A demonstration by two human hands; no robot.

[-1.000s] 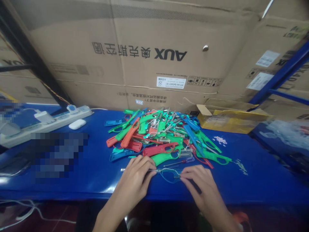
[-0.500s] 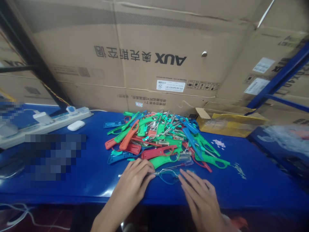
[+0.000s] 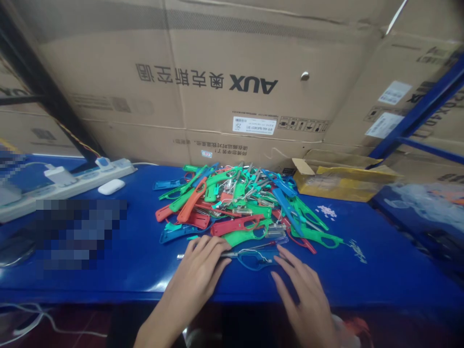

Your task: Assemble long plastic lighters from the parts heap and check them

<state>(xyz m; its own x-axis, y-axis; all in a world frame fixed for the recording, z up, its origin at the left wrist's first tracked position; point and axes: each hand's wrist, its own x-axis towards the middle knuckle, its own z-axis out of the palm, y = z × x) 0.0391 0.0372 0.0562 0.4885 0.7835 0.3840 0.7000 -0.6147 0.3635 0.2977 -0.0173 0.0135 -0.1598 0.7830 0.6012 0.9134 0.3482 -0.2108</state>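
1. Cardboard carton [image 3: 232, 87], standing behind the work area. It is printed upside down in dark ink with "AUX" and a row of Chinese characters. A white barcode label [image 3: 254, 125] sits lower down, its small print too fine to read, and a strip of handling symbols runs to the label's right.
2. Counter [image 3: 119, 261], glossy blue, carrying everything below.
3. Pile of plastic handles [image 3: 239, 208] in green, teal, red, orange and blue, mixed with small metal parts. It is heaped at the middle of the counter, just beyond the hands.
4. Open cardboard box [image 3: 344, 181] with yellow contents, to the right of the pile, against the carton.
5. White power strip [image 3: 72, 181] with plugs seated in it, far left.
6. Left hand [image 3: 203, 273]: palm down, fingers together and nearly straight. The fingertips lie over the metal end of the blue handle. The thumb is hidden, so whether it pinches the piece cannot be told.
7. Right hand [image 3: 300, 290]: palm down, fingers released and spread. The forefinger tip is at the blue handle's right end and grips nothing.
8. Blue handle [image 3: 253, 258], a looped plastic piece. It lies flat on the counter between the two hands, at the near edge of the pile.
9. White oval case [image 3: 110, 186], beside the power strip.
10. Scatter of white pellets [image 3: 326, 210], right of the pile.
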